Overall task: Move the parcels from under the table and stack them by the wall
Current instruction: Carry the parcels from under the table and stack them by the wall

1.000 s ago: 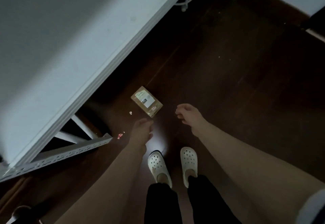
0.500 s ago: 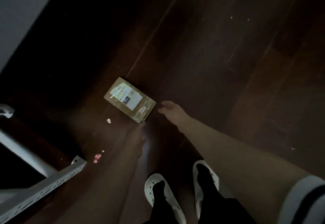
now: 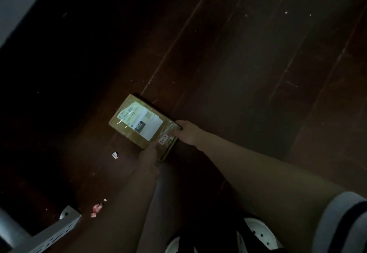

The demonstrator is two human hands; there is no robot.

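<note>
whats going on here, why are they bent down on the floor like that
A person is bending over a small cardboard parcel that lies on the dark wooden floor. The right hand grips its near right corner and the left hand is at its near edge. The parcel looks to be on the floor, not lifted yet. A few scraps of litter lie near the white table frame.

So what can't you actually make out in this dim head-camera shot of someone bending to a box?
- Print on the parcel label: too small and blurred.
- Left hand fingers: hidden at the parcel's near corner.
- Right hand fingertips: tucked behind its far edge, so the grip is unclear.
- White shoes: mostly covered by the legs and cut off by the bottom edge.
- Floor under the table frame: lost in shadow.
</note>
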